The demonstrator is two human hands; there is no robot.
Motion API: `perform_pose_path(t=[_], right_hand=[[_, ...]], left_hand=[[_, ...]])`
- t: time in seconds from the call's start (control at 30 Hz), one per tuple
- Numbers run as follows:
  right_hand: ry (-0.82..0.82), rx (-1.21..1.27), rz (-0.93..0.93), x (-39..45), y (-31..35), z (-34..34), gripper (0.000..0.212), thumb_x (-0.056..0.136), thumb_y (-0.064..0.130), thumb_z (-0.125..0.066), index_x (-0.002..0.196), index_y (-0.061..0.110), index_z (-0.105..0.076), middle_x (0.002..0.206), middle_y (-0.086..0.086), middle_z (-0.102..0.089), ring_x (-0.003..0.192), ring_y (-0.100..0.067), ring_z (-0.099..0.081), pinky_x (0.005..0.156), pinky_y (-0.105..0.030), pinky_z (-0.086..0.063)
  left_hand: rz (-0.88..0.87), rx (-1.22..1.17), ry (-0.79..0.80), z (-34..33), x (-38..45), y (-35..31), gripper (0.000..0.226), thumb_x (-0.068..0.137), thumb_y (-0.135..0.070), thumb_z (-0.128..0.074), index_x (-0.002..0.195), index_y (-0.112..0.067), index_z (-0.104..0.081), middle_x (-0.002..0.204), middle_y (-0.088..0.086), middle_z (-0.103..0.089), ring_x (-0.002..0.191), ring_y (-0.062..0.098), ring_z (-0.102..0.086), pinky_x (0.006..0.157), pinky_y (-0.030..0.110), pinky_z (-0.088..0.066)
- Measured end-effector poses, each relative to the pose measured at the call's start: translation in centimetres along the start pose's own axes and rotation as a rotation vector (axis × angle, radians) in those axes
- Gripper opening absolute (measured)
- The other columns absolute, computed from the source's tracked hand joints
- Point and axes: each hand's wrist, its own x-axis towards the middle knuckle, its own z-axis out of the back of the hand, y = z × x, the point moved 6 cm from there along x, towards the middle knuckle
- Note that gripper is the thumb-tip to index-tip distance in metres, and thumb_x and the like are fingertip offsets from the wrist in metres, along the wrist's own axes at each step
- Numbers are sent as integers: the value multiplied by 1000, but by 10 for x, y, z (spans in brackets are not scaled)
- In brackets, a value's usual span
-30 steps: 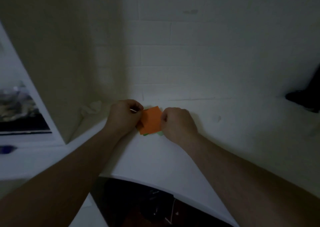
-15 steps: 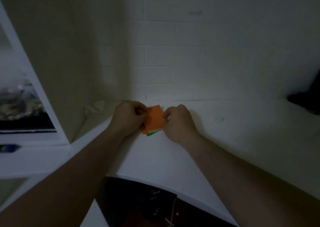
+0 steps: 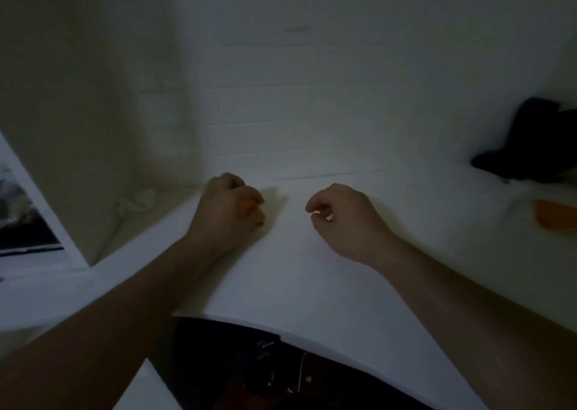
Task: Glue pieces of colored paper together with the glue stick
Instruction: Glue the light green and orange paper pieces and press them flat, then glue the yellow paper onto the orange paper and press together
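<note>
My left hand (image 3: pixel 228 209) is closed round the small orange and green paper pieces (image 3: pixel 254 213); only a sliver of orange and a dot of green show past its fingers. My right hand (image 3: pixel 342 219) hovers to the right of it over the white table (image 3: pixel 296 278), fingers loosely curled and holding nothing. Another orange paper (image 3: pixel 555 217) lies on the table at the far right. No glue stick is visible.
A white brick wall (image 3: pixel 312 113) stands right behind the table. A dark bundle (image 3: pixel 530 141) sits at the far right against the wall. A crumpled white scrap (image 3: pixel 137 202) lies in the left corner beside a white shelf panel (image 3: pixel 78 128).
My right hand has let go of the orange paper and moved right. My left hand has gathered the papers into its fist. The view has swung right, showing another orange paper.
</note>
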Motion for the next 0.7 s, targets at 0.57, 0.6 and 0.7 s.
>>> perform_pose_path(t=[0.57, 0.6, 0.7], right_hand=[[-695, -194, -353, -134, -217, 264, 33, 71, -7, -63, 95, 16, -65, 105, -8, -53, 90, -25, -55, 74, -28, -41], [-649, -235, -459, -141, -239, 267, 35, 74, -5, -65, 100, 19, -66, 111, -10, -53, 99, -30, -56, 78, -33, -45], [-388, -364, -771, -155, -289, 259, 45, 87, 4, -59, 125, 29, -65, 136, -11, -44, 122, -41, -44, 96, -47, -48]], left_hand=[[-300, -385, 386, -140, -1, -329, 23, 101, -12, -59, 107, -25, -77, 98, -12, -71, 78, 0, -70, 76, 8, -50], [-317, -389, 384, -147, -2, -339, 27, 100, -9, -58, 108, -27, -77, 104, -12, -70, 80, 1, -69, 78, 8, -49], [-422, -373, 326, -161, -1, -360, 29, 92, -6, -63, 104, -29, -76, 104, -17, -64, 84, 1, -63, 82, 10, -47]])
